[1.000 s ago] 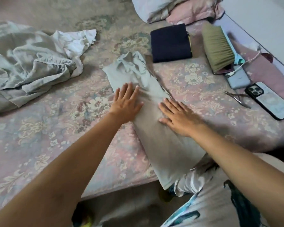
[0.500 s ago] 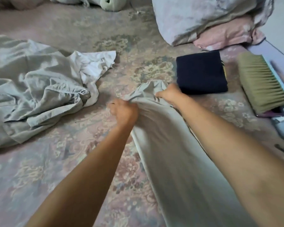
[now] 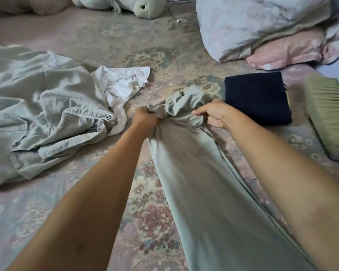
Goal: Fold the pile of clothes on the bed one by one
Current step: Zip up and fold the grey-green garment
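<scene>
left hand [image 3: 145, 119]: fist closed on the far end of the garment [image 3: 200, 182], fingers curled into bunched cloth, back of the hand facing the camera.
right hand [image 3: 213, 114]: thumb and curled fingers pinch the same far end from the right side; knuckles up, fingertips partly hidden by fabric.
garment: pale grey-green, folded into a long narrow strip — runs from the bottom edge of view up the middle of the bed [image 3: 86, 202], between the two forearms. Far end is gathered and crumpled between the hands (lifted or flat there, cannot tell); the rest lies smooth on the floral sheet.
pile [image 3: 39, 114]: unfolded grey-green clothes heaped on the left, well apart from the strip, with a white piece [image 3: 123, 83] lying against its right edge.
navy stack [image 3: 256, 97]: dark folded item — flat on the bed, just beside the right hand, not touching it.
brush [image 3: 329, 116]: bristles up, at the right edge, near the navy stack.
pillows [image 3: 262, 26]: two at top right, pale one over a pink one.
soft toy [image 3: 145, 6]: top centre, cut off by the frame.
</scene>
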Motion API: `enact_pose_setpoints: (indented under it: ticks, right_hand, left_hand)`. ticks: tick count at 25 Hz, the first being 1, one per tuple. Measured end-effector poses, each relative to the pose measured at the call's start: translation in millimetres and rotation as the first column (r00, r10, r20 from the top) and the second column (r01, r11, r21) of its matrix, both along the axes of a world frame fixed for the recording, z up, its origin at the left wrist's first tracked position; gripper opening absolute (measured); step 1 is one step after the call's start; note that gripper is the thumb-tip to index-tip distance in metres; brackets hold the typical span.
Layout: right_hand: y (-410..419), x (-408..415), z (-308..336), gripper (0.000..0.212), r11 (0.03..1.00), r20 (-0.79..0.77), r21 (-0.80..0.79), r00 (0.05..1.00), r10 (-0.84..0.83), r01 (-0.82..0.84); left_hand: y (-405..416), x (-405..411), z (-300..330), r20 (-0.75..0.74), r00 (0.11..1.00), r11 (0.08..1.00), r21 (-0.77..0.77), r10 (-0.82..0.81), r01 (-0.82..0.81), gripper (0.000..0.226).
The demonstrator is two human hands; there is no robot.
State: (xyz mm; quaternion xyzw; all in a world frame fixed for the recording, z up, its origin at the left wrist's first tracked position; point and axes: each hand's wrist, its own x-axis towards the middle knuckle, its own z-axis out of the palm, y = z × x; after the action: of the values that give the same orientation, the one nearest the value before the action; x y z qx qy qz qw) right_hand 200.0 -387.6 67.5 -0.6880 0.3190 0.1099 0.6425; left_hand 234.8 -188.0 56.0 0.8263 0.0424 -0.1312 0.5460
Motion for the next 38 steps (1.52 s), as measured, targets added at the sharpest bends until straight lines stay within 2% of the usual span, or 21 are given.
enact_pose_setpoints:
  ticks: [3, 6, 8, 11, 13, 15, 18, 20, 21, 22, 23, 24, 26, 27, 28, 30, 32, 34, 35, 37, 38]
  right_hand:
    - [-4.9, 6.8, -0.2, 0.037, 0.999, 0.081, -0.054, 0.997, 0.013, -0.008]
    - [-13.4, -14.8, 16.9, 0.046, 0.94, 0.174, -0.305, 0.961, 0.214, -0.154]
    - [-15.6, -47.0, 28.2, 0.036, 0.827, 0.181, -0.468, 0.882, 0.434, -0.311]
    - [-11.3, -101.6, 25.0, 0.019, 0.524, 0.13, -0.752, 0.689, 0.713, -0.4]
    - [-11.7, -128.8, 10.1, 0.018, 0.297, 0.08, -0.887, 0.516, 0.853, -0.353]
    - [-14.4, -152.6, -3.4, 0.022, 0.13, -0.015, -0.931, 0.39, 0.921, -0.341]
    - [-16.4, -170.9, -8.8, 0.032, 0.039, -0.202, -0.871, 0.43, 0.88, -0.489]
    - [-15.4, -170.5, 8.2, 0.037, 0.019, -0.369, -0.741, 0.431, 0.824, -0.671]
    - [-11.7, -168.5, 23.2, 0.038, 0.061, -0.419, -0.66, 0.434, 0.798, -0.748]
    - [-7.6, -163.3, 37.7, 0.037, 0.146, -0.422, -0.613, 0.478, 0.771, -0.777]
    - [-2.7, -156.1, 50.7, 0.038, 0.23, -0.389, -0.625, 0.553, 0.737, -0.746]
    - [2.9, -146.0, 59.6, 0.04, 0.255, -0.335, -0.705, 0.628, 0.703, -0.662]
    - [16.4, -121.4, 57.6, 0.025, 0.194, -0.224, -0.846, 0.661, 0.716, -0.497]
    - [24.5, -110.7, 54.2, 0.033, 0.13, -0.261, -0.853, 0.628, 0.733, -0.505]
    - [29.7, -101.0, 46.6, 0.054, 0.062, -0.352, -0.813, 0.573, 0.741, -0.579]
    - [31.9, -86.4, 30.0, 0.068, 0.093, -0.461, -0.675, 0.517, 0.721, -0.731]
    - [24.8, -78.8, 24.1, 0.051, 0.167, -0.473, -0.602, 0.517, 0.713, -0.781]
    - [12.5, -73.0, 25.1, 0.035, 0.245, -0.44, -0.573, 0.545, 0.714, -0.782]
    - [7.1, -70.8, 26.3, 0.034, 0.299, -0.405, -0.562, 0.572, 0.713, -0.771]
    - [1.0, -67.5, 26.9, 0.046, 0.401, -0.333, -0.564, 0.644, 0.689, -0.722]
    - [1.6, -66.5, 23.2, 0.052, 0.432, -0.306, -0.592, 0.685, 0.661, -0.681]
  left_hand:
    - [9.3, 6.0, 8.4, 0.203, 0.969, 0.99, 0.049, -0.137, 0.129, 0.018]
    - [19.2, -12.4, 8.3, 0.409, 0.865, 0.95, 0.228, -0.291, 0.212, 0.012]
    - [29.1, -43.5, 3.4, 0.552, 0.76, 0.938, 0.244, -0.343, 0.246, 0.021]
    - [44.3, -99.1, -11.9, 0.658, 0.553, 0.857, 0.345, -0.512, 0.382, 0.023]
    - [51.5, -131.8, -22.3, 0.674, 0.435, 0.799, 0.448, -0.597, 0.4, 0.018]
    - [55.2, -159.7, -32.6, 0.639, 0.333, 0.718, 0.574, -0.694, 0.395, 0.019]
    - [55.6, -178.6, -38.6, 0.499, 0.281, 0.573, 0.719, -0.819, 0.393, 0.029]
    - [57.0, -180.4, -25.7, 0.44, 0.27, 0.516, 0.698, -0.856, 0.497, 0.048]
    - [56.8, -180.8, -15.5, 0.449, 0.299, 0.537, 0.646, -0.842, 0.542, 0.051]
    - [55.9, -179.2, -7.4, 0.468, 0.382, 0.602, 0.568, -0.797, 0.561, 0.049]
    - [53.0, -176.3, -1.6, 0.491, 0.5, 0.701, 0.503, -0.713, 0.506, 0.046]
    - [49.4, -168.9, -2.9, 0.501, 0.617, 0.791, 0.462, -0.606, 0.401, 0.043]
    - [41.5, -154.2, -4.2, 0.364, 0.831, 0.87, 0.422, -0.42, 0.254, 0.06]
    - [39.4, -148.5, -2.4, 0.235, 0.912, 0.901, 0.362, -0.337, 0.24, 0.072]
    - [37.9, -142.7, -0.5, 0.107, 0.959, 0.935, 0.272, -0.263, 0.226, 0.079]
    - [38.8, -133.4, 3.0, -0.063, 0.971, 0.948, 0.209, -0.231, 0.239, 0.074]
    - [44.5, -125.2, 6.0, -0.048, 0.933, 0.879, 0.322, -0.356, 0.352, 0.043]
    - [53.5, -106.5, 9.8, -0.031, 0.914, 0.847, 0.366, -0.404, 0.386, 0.02]
    - [58.0, -90.9, 11.7, -0.048, 0.928, 0.879, 0.305, -0.37, 0.366, 0.017]
    - [62.7, -61.2, 14.1, -0.071, 0.958, 0.939, 0.19, -0.277, 0.286, 0.016]
    - [60.6, -51.6, 14.2, -0.05, 0.964, 0.941, 0.211, -0.261, 0.266, 0.017]
